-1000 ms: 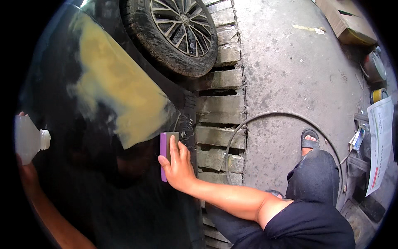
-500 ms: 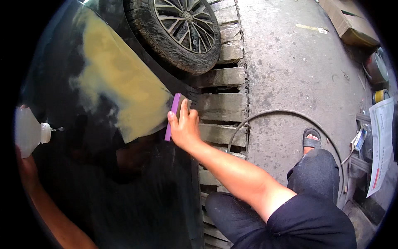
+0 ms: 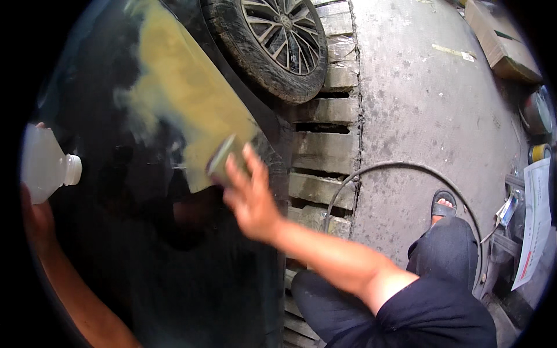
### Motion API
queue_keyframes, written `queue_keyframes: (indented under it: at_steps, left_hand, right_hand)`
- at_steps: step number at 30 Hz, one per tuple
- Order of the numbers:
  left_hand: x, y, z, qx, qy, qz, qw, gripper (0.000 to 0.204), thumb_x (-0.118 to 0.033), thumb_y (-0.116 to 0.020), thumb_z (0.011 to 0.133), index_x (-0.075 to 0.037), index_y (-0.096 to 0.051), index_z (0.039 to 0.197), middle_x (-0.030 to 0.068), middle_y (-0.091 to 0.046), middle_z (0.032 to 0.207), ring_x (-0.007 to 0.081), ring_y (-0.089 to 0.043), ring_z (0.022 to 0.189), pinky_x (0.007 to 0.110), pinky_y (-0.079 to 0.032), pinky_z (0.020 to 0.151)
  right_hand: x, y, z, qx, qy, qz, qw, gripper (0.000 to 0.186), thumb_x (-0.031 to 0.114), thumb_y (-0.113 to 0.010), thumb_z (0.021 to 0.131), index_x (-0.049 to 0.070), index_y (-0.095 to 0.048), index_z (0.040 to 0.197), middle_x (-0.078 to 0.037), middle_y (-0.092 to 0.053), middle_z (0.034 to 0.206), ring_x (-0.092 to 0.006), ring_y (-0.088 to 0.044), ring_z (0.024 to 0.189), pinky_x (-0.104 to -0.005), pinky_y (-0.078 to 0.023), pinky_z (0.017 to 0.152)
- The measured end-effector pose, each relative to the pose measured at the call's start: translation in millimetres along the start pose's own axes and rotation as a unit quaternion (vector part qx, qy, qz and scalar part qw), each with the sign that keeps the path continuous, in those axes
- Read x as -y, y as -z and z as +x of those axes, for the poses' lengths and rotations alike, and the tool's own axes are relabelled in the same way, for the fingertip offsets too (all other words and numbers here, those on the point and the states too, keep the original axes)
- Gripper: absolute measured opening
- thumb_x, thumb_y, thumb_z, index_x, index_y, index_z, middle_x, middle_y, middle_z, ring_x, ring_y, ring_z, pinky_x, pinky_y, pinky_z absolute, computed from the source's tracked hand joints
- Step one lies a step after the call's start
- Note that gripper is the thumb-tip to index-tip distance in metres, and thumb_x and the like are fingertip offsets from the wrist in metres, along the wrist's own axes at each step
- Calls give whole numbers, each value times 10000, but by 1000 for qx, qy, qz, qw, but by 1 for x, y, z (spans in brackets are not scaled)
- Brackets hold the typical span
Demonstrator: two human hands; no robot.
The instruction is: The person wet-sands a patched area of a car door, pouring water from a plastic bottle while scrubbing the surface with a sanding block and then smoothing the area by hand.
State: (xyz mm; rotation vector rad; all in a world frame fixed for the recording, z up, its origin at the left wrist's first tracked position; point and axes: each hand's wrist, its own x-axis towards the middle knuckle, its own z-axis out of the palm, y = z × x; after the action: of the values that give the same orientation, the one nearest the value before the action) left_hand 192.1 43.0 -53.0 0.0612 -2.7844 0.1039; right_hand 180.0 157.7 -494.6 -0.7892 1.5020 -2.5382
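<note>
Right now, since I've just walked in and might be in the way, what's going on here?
The person's right grip holds a purple-edged block at the lower end of a yellowish patch on a dark car panel. The left grip holds a translucent bottle sideways. Blur hides whether the block touches.

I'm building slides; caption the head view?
Left hand grips a bottle; right hand holds a block at the yellow patch on a dark panel.
</note>
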Motion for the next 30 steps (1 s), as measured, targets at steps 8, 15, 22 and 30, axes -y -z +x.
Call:
queue_keyframes:
  at_steps: [8, 15, 22, 30]
  left_hand:
    - [0, -8, 6, -6, 18, 14, 1000, 689, -554, -550, 984, -16, -451, 1402, 181, -565, 1290, 326, -556, 1196, 488, -459, 1035]
    - [4, -8, -4, -12, 30, 15, 999, 707, -563, -543, 983, -30, -437, 1435, 178, -554, 1342, 328, -544, 1250, 493, -452, 1065]
    - [-2, 3, -6, -9, 50, 49, 998, 727, -572, -537, 982, -45, -423, 1469, 176, -543, 1395, 329, -532, 1304, 497, -445, 1094]
    - [2, -22, -5, -38, 76, 36, 996, 750, -583, -529, 982, -61, -407, 1507, 174, -530, 1455, 331, -518, 1365, 503, -436, 1128]
  right_hand:
    - [-15, 17, 60, -20, -18, -4, 1000, 635, 116, -684, 914, 175, -488, 1515, -242, -278, 1616, -448, -339, 1420, -494, -284, 1177]
    - [32, -2, 11, 26, 25, 0, 999, 710, 80, -725, 852, 214, -499, 1511, -248, -283, 1617, -429, -325, 1456, -528, -264, 1182]
    - [41, -14, 25, 12, 25, 28, 999, 717, 70, -710, 843, 217, -501, 1513, -253, -273, 1619, -446, -313, 1461, -528, -263, 1182]
    - [20, 5, 78, 11, 20, 2, 1000, 709, 69, -724, 858, 216, -495, 1512, -235, -262, 1618, -424, -312, 1453, -525, -273, 1161]
